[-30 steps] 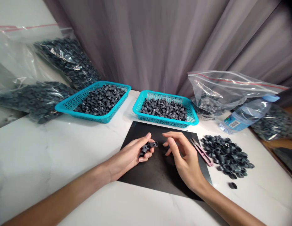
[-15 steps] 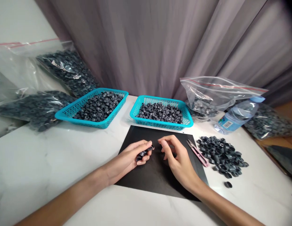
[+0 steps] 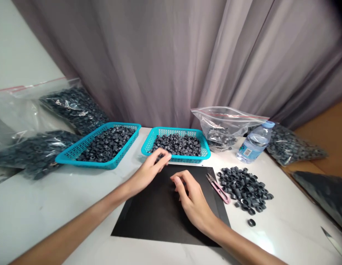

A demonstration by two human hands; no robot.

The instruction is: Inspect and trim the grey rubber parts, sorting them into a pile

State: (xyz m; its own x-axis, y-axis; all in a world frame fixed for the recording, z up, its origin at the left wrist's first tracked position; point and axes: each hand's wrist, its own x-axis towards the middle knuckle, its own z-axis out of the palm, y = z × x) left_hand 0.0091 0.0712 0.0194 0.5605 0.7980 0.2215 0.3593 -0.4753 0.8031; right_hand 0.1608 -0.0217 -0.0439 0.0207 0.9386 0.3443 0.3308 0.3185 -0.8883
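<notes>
My left hand (image 3: 151,170) is closed around a few small dark grey plastic rings (image 3: 159,157), mostly hidden by the fingers. It is raised at the front rim of the right teal basket (image 3: 175,157), which holds many similar pieces. Over the black mat (image 3: 148,213), my right hand (image 3: 189,195) has its fingers curled, thumb close to the index finger. Whatever the right fingers hold, if anything, is hidden. Pink thread snips (image 3: 220,190) lie on the mat's right edge, beside a loose pile of dark grey rings (image 3: 244,187).
A second teal basket (image 3: 115,162) of dark pieces stands at left. Filled clear bags (image 3: 74,106) rest behind it. At right are an open zip bag (image 3: 222,136), a water bottle (image 3: 253,143) and another full bag (image 3: 292,143). One ring (image 3: 251,222) lies apart from the pile.
My left hand has moved forward from over the mat to the right basket's front rim, its palm turned down. My right hand stays curled over the mat. The view has shifted.
</notes>
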